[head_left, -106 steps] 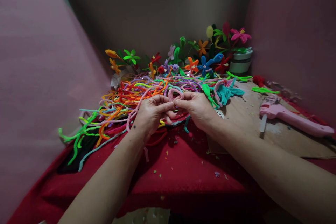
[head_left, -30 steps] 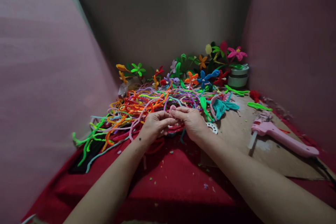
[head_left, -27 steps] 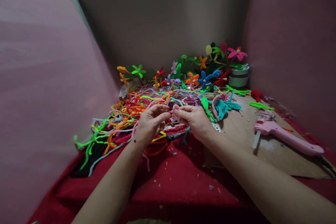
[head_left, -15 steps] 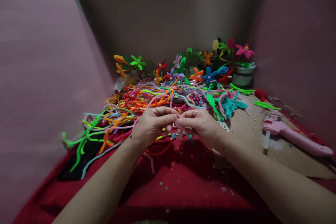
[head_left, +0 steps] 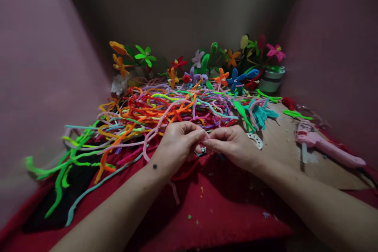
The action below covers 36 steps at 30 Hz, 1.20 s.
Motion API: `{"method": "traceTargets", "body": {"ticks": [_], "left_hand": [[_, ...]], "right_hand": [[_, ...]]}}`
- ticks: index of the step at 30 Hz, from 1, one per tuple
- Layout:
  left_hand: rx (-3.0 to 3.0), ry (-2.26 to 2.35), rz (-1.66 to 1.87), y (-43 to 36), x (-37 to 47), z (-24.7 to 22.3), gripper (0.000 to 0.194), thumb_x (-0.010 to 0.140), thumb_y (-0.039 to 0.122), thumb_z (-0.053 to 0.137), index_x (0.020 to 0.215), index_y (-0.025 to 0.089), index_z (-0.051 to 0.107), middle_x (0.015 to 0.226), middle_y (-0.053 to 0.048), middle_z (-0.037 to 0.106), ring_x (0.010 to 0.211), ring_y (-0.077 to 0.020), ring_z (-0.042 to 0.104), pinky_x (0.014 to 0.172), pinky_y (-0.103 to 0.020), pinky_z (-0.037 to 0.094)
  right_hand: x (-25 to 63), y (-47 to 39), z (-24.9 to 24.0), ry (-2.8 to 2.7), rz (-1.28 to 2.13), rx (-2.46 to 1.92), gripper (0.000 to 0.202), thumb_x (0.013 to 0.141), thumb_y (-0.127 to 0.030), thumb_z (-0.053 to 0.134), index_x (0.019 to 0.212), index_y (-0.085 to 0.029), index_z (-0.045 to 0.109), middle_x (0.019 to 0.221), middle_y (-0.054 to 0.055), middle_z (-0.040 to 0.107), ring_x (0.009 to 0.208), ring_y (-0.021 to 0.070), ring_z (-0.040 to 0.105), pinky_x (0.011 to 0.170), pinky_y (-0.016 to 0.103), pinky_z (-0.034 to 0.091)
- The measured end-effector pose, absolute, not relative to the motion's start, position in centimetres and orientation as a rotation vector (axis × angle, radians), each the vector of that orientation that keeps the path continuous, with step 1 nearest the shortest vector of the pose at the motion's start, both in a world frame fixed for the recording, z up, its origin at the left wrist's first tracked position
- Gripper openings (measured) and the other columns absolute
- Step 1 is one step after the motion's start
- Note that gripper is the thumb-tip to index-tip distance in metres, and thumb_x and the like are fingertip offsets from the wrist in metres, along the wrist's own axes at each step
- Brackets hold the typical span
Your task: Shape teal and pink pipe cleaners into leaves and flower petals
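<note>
- At far left, a black flat thing point(head_left: 77, 183) lies on the red-covered counter point(head_left: 224, 212); green and pale blue stems cross it, so what it is cannot be made out.
- Next comes the pile of fuzzy stems point(head_left: 147, 114), so tangled that single strands are hard to follow.
- The left hand point(head_left: 177, 143) pinches with thumb and forefinger; its lower fingers curl under, mostly out of sight.
- Beneath its fingertips a metal part point(head_left: 202, 151) peeps out; the rest of it is covered.
- Between the two hands, above the counter by the pile's near side, is the pink fuzzy piece point(head_left: 207, 136). Only a scrap shows, so its form is hidden. The step in hand looks to be bending or twisting it.
- The right hand point(head_left: 236, 145) grips the same piece between thumb and forefinger. The next move seems to call for one pinch held firm while the other turns or presses, lightly enough to spare the fuzz.
- Beside it, a white ring point(head_left: 257, 140) is partly hidden by that hand.
- At far right, a pink glue gun point(head_left: 330, 150) rests untouched on cardboard point(head_left: 279, 145); its cable fades into shadow toward the edge of view.
</note>
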<state>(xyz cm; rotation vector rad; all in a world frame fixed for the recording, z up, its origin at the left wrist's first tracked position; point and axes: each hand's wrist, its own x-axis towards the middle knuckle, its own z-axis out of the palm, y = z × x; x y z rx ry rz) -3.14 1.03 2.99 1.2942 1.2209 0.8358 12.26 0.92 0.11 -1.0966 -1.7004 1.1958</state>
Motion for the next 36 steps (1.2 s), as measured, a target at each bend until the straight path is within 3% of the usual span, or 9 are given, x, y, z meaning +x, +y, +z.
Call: {"method": "traceTargets", "body": {"ticks": [6,11,14,17,20,27,36], "left_hand": [[1.176,1.003,0.834,1.7,-3.8,1.9,0.011,0.069,0.023,0.063,0.071,0.013,0.057,0.053,0.001,0.057,0.037,-0.0066,0.048,0.038,-0.017,0.037],[1.299,1.118,0.738,1.5,-3.7,2.8,0.006,0.068,0.015,0.059,0.065,0.012,0.054,0.050,0.000,0.058,0.036,-0.0094,0.052,0.041,-0.020,0.042],[1.426,1.121,0.719,1.2,-3.7,3.5,0.006,0.066,0.015,0.060,0.066,0.013,0.055,0.050,0.000,0.058,0.039,-0.0106,0.054,0.042,-0.021,0.043],[1.580,1.088,0.811,1.1,-3.8,3.9,0.008,0.066,0.021,0.062,0.071,0.014,0.059,0.053,0.001,0.058,0.045,-0.0113,0.055,0.043,-0.021,0.045],[1.797,1.100,0.839,1.1,-3.7,4.4,0.008,0.070,0.023,0.059,0.073,0.016,0.062,0.056,0.001,0.058,0.047,-0.0103,0.052,0.043,-0.019,0.041],[2.536,1.161,0.716,2.0,-3.1,6.2,0.013,0.073,0.016,0.050,0.069,0.017,0.062,0.065,0.000,0.058,0.060,-0.0103,0.050,0.056,-0.019,0.036],[2.469,1.185,0.767,2.7,-3.1,3.9,0.011,0.078,0.016,0.046,0.071,0.016,0.056,0.063,0.002,0.055,0.059,-0.0098,0.048,0.056,-0.019,0.035]], "right_hand": [[12.2,0.6,-0.1,-1.962,0.761,-1.128,0.027,0.081,-0.026,0.054,0.061,-0.011,0.065,0.050,-0.001,0.052,0.047,0.0063,0.040,0.047,0.021,0.028],[12.0,0.2,-0.3,-2.083,0.571,-1.065,0.023,0.081,-0.020,0.050,0.066,-0.012,0.067,0.058,0.001,0.057,0.055,0.0081,0.047,0.053,0.021,0.032],[12.0,0.2,0.3,-2.031,0.724,-1.132,0.024,0.079,-0.025,0.052,0.066,-0.012,0.067,0.055,0.000,0.055,0.052,0.0080,0.044,0.051,0.022,0.030],[12.3,0.5,1.1,-1.816,1.125,-1.196,0.027,0.075,-0.034,0.057,0.061,-0.012,0.063,0.049,-0.001,0.052,0.045,0.0066,0.039,0.044,0.021,0.027],[12.7,1.1,1.6,-1.632,1.434,-1.083,0.023,0.066,-0.032,0.064,0.056,-0.013,0.059,0.046,-0.002,0.051,0.040,0.0054,0.036,0.041,0.021,0.024],[13.3,1.9,2.4,-1.601,1.549,-0.899,0.021,0.067,-0.025,0.062,0.051,-0.012,0.059,0.041,-0.003,0.048,0.039,0.0046,0.036,0.039,0.021,0.022],[13.5,2.3,1.1,-1.557,1.610,-0.946,0.025,0.066,-0.034,0.065,0.055,-0.011,0.061,0.041,-0.002,0.050,0.036,0.0052,0.038,0.037,0.021,0.023]]}}
